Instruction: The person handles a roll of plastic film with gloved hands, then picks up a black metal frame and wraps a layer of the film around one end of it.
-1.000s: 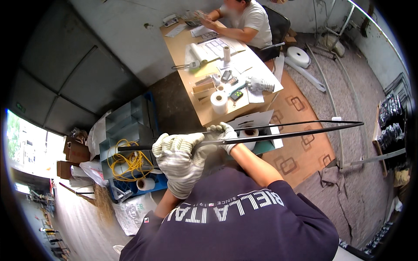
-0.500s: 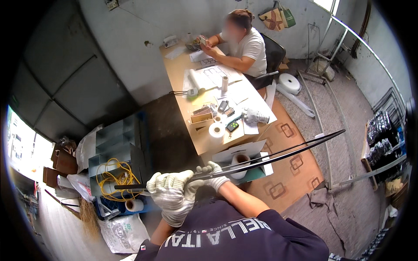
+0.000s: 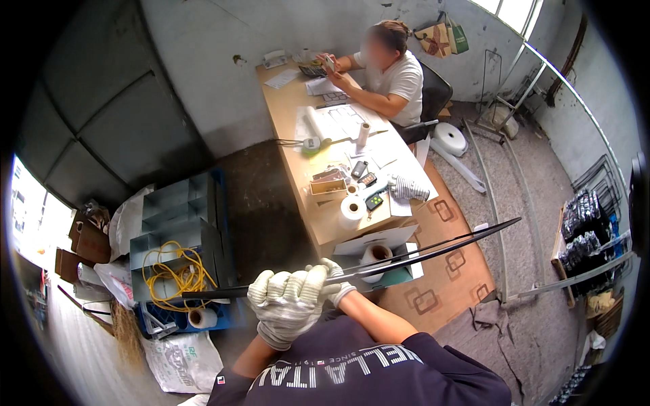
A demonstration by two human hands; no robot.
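While both our gloved hands are closed around it, the black strip (image 3: 227, 293) looks long, thin and smooth, with a pale sheen along part of its length; right of the grip it shows as two strands, one thicker, meeting at a narrow tip. Our left hand (image 3: 286, 306) folds its fingers over the strip, and our right hand (image 3: 336, 287), partly hidden behind the left, clasps it just beside.

Left of the grip, near the strip's blunt end, we see a yellow cord (image 3: 193, 275) coiled at a grey metal bin (image 3: 210, 247), with a small roll (image 3: 202, 317) below. Just right of the grip, an open box (image 3: 359, 245) holding a large roll (image 3: 369, 262) sits under the strip's line; we cannot tell whether they touch. Ahead of the grip stands a cluttered table (image 3: 291, 115), a seated person (image 3: 401, 88) at its far side.

The long axis runs crosswise: the blunt end points left, nearly level, and the longer part slants away up to the right, its tip past the patterned mat (image 3: 467, 271) in our view.
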